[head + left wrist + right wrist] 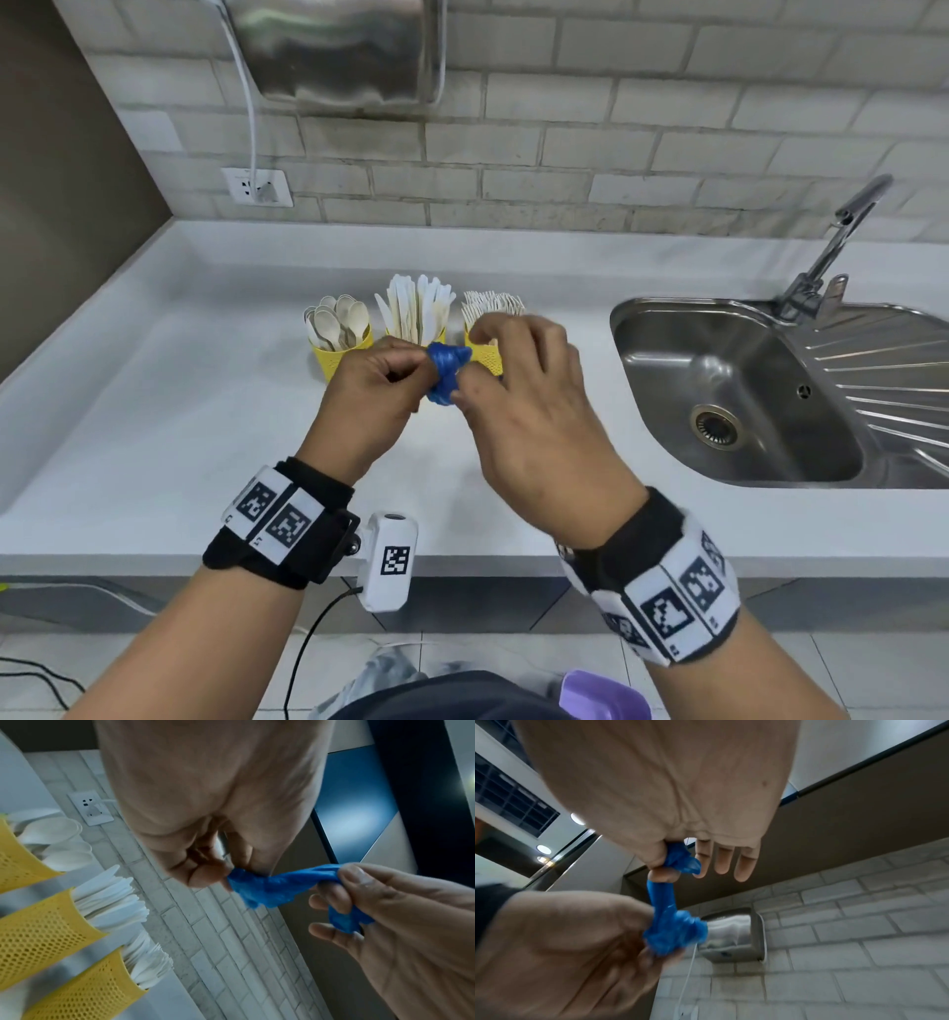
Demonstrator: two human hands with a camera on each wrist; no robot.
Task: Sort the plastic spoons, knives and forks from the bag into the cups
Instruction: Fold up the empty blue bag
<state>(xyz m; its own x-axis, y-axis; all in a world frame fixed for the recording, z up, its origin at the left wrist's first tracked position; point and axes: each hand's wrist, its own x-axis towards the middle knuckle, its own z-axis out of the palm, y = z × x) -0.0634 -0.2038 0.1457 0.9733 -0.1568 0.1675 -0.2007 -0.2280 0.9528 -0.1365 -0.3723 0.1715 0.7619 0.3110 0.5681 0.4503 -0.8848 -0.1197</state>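
While I watch from the head view, nearest to me are the two wristbands with their black-and-white markers, and above them both hands held over the worktop (154, 411); my left hand (367, 406) has its fingers curled, pinching one end of the crumpled blue bag (445, 371), and my right hand (524, 411) pinches the other end between thumb and forefinger, its other three fingers spread loose; the bag is scrunched into a twisted wad, stretched taut between the two hands, held in the air just in front of the cups; from the left wrist camera the bag (277, 888) runs from the left fingertips across to the right thumb, with a further lump tucked under the right fingers; from the right wrist camera it (672, 929) bunches thickly at the left hand and narrows to a strand toward the right. Beyond the hands stand three yellow perforated cups in a row, close together: the left cup (341, 360) holds spoons (336, 321), the middle cup, mostly hidden behind the hands, holds knives (418, 306), the right cup (485, 354) holds forks (490, 303); off to the right lies the steel sink (729, 390) with its tap (842, 231); farthest back, on the tiled wall, are a socket (257, 186) and a metal hand dryer (334, 51).
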